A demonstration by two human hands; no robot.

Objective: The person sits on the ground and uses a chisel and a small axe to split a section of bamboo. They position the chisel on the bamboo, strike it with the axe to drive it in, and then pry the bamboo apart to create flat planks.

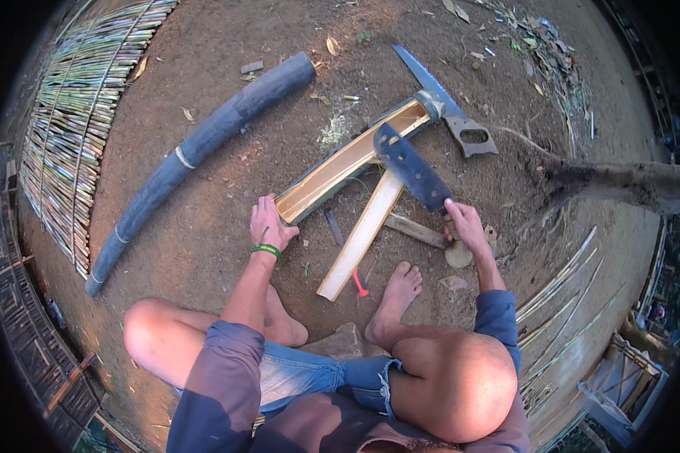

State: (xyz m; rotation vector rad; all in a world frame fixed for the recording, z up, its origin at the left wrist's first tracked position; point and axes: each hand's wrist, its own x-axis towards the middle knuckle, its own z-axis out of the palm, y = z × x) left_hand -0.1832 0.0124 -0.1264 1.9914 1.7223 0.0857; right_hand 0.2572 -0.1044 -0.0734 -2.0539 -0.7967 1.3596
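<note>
A bamboo section [326, 175] lies slantwise on the ground, its upper side cut open to show the pale hollow. My left hand [272, 221] is closed on its near end, and a green and yellow band circles that wrist. In my right hand [465, 225] is a broad dark cleaver [412, 167] with holes in the blade. Its far end lies over the opened side of the bamboo; my fingers hide its grip. A pale split bamboo strip [366, 232] runs from beside the blade toward my feet.
Beyond the bamboo lies a handsaw [449, 109]. A long dark bamboo pole [204, 140] curves along the left, near a mat of bound canes [75, 113]. Close to my feet are a wooden stick [415, 229] and a red object [361, 285]. A trunk [619, 181] is at right.
</note>
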